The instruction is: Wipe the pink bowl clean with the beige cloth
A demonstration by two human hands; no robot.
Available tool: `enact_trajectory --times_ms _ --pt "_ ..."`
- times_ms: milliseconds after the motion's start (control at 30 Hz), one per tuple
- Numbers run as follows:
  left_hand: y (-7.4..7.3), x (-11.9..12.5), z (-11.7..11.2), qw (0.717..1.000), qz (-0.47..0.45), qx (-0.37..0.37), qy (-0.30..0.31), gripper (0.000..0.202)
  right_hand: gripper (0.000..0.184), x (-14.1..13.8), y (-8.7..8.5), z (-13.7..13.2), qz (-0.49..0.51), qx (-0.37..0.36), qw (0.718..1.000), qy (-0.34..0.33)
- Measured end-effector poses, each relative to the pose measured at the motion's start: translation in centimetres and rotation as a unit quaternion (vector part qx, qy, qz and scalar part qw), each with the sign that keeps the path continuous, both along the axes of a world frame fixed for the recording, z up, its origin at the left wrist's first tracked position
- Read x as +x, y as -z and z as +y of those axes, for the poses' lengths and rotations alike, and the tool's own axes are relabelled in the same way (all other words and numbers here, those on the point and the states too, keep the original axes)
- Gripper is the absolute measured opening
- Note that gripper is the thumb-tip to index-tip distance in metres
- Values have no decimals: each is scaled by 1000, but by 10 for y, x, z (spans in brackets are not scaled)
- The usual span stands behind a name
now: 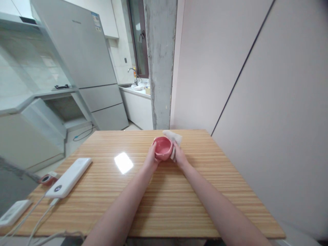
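Observation:
A pink bowl (163, 146) with a wavy rim is held above the far half of the wooden table (205, 201), its inside tilted toward me. My left hand (152, 155) grips its left side, thumb over the rim and fingers underneath. In my right hand (180, 155) is a whitish cloth or wipe (174, 137), pinched against the bowl's right side. One end of the cloth sticks up past the rim. The right fingertips are partly hidden behind the cloth and bowl.
On the table's left lie a white power bank (69, 179) with cables, a white power strip (15, 212) and a small reddish round object (48, 179). A grey pillar (162, 65) and a pale wall panel (246, 85) stand beyond the table. A fridge (74, 44) is at the back left.

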State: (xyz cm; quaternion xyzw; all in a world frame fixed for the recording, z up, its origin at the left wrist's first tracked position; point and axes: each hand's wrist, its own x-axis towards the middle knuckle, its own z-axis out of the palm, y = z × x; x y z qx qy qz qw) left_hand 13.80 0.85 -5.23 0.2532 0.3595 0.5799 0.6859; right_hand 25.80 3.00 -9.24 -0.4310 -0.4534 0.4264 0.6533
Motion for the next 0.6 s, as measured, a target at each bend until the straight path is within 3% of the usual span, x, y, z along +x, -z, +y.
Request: enact_trajectory --times_ms 100,200,300,400,500,600 --pt "-3 -2 0 999 -10 11 -30 44 46 -14 -4 -15 -12 15 1000 9" --pt "-3 -2 -4 997 7 -27 77 51 45 -6 -15 -19 -7 50 996 80" --pt "-2 -2 -5 986 21 -60 154 48 41 7 -24 -15 3 37 995 90" --pt "-2 -2 -2 992 -3 -60 115 43 40 2 -24 -19 -3 30 997 70" --pt "-4 -2 -1 997 -49 -29 54 41 43 -19 -18 -32 -30 78 994 66" --pt "-8 -4 -3 998 -32 22 48 42 48 -29 -16 -41 -43 102 989 95"
